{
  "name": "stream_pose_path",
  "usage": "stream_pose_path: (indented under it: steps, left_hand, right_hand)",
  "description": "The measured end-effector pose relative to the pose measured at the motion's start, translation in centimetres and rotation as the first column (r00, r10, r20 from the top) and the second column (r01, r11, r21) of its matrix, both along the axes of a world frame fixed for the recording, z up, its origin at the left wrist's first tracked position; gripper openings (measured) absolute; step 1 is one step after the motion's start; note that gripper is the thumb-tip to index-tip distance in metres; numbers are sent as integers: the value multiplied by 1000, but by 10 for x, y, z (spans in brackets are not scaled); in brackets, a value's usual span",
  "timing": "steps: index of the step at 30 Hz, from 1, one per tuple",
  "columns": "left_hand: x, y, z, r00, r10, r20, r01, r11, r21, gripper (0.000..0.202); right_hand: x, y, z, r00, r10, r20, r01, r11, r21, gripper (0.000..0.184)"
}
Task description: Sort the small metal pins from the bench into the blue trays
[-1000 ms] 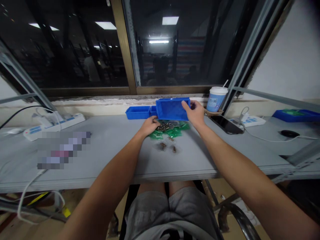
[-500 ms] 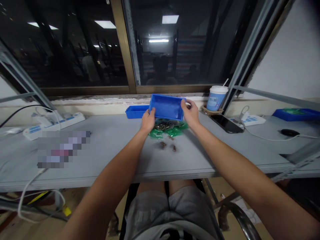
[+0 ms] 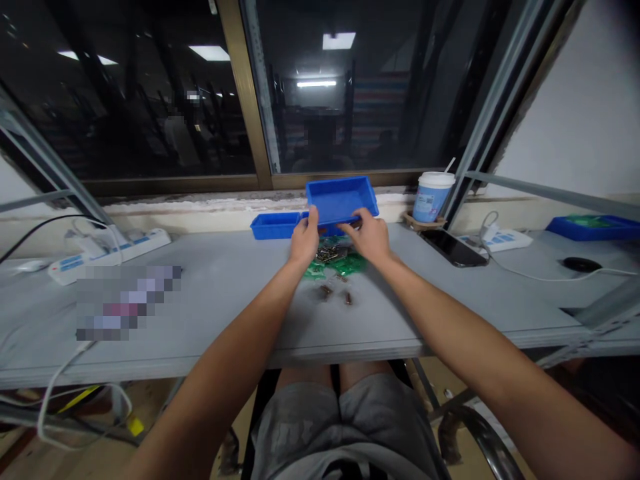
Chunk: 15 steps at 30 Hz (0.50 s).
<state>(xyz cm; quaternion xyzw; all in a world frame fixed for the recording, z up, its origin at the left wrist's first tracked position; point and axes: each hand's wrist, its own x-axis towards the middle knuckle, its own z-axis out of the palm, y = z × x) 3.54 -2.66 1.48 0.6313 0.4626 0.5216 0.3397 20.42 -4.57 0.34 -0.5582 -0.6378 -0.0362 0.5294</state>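
Observation:
A blue plastic tray point(image 3: 343, 197) is held up off the table, tilted so that its bare inside shows. My left hand point(image 3: 305, 240) grips its lower left corner, thumb along the front. On the tray's near edge toward the right, my right hand point(image 3: 370, 239) is closed with thumb and fingers. Below lies a heap of small metal parts point(image 3: 330, 253) on green plastic bags point(image 3: 353, 265), partly hidden by my hands. Nearer to me, small bagged metal pieces point(image 3: 349, 298) lie on the table. Another blue tray point(image 3: 275, 225) stands behind, to the left.
A paper cup point(image 3: 433, 197) stands on a cardboard holder point(image 3: 424, 223) at the back right, beside a phone point(image 3: 454, 247). Power strips point(image 3: 113, 253) with cables lie on both sides. A blurred-out object point(image 3: 127, 303) lies on the left. The window wall point(image 3: 200, 220) bounds the table's back.
The tray has moved up and slightly right, its far side tipping away from me. My right hand has shifted from its right end to the near edge. The loose parts have stayed put.

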Motion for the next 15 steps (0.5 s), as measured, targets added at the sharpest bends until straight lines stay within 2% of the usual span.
stream_pose_path:
  steps: [3, 6, 8, 11, 15]
  left_hand:
    - [-8, -1, 8, 998, 56, -12, -55, 997, 62, 59]
    - [-32, 7, 9, 962, 246, -122, -239, 969, 63, 48]
    - [-51, 15, 5, 922, 339, -188, -337, 941, 44, 46]
    - [-71, 26, -3, 878, 402, -262, -414, 910, 11, 46]
    - [-82, 37, -13, 831, 439, -343, -447, 893, 61, 52]
  right_hand:
    - [27, 10, -1, 986, -117, -121, 111, 993, -50, 56]
    - [59, 20, -8, 954, -267, -136, 245, 957, -155, 59]
    - [76, 26, -14, 940, -319, -121, 286, 930, -231, 58]
    - [89, 35, -25, 948, -305, -94, 266, 918, -294, 58]
    - [90, 49, -36, 956, -278, -97, 240, 925, -294, 53]
